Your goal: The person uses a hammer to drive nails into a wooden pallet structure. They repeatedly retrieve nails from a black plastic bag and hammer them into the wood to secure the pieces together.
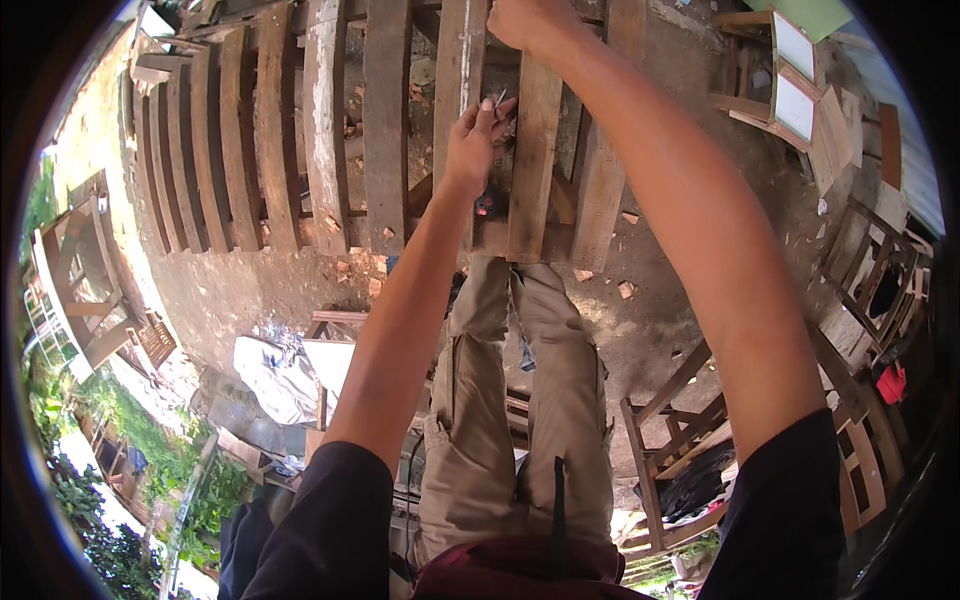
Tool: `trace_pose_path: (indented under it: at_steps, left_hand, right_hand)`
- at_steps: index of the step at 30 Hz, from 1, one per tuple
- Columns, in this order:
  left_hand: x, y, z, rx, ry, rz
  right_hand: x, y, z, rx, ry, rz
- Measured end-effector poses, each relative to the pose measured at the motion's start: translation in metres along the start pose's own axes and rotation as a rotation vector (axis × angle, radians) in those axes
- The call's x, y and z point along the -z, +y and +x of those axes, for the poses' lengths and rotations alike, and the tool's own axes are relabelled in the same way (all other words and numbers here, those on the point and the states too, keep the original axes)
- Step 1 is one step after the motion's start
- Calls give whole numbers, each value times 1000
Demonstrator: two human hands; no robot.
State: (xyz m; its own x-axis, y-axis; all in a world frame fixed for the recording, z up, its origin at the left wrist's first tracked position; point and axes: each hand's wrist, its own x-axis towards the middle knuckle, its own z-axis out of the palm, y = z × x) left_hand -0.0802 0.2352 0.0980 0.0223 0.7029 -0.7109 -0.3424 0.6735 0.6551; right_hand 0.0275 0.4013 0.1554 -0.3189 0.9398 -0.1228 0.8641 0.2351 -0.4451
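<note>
A wooden pallet (385, 130) of weathered planks lies on the dirt ground before me. My left hand (475, 135) pinches a small metal nail (500, 98) upright against one plank (535, 150) near the pallet's near edge. My right hand (528, 22) is raised at the top edge of the picture, fist closed; what it grips is cut off by the frame. Both forearms reach forward over my legs in khaki trousers (520, 400).
Wood scraps (626, 289) litter the dirt by the pallet. Wooden chair frames (680, 440) stand at the right, framed panels (795, 85) at the upper right, a wooden frame (85, 280) at the left. A crumpled white sheet (275, 375) and greenery (140, 440) lie lower left.
</note>
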Motion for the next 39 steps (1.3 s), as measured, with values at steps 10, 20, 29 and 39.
trace_pose_path:
  at_steps: [10,20,29,39]
  left_hand:
    - [14,-15,4,-114,-12,153]
    - [-47,74,89,-558,130,629]
    - [-56,107,139,-573,-89,342]
    - [-61,105,157,-814,-100,355]
  right_hand:
    - [18,47,-87,-282,283,493]
    - [-36,76,-140,-571,323,916]
    - [-45,87,-147,-578,271,1187]
    - [-54,93,-150,-534,339,1230]
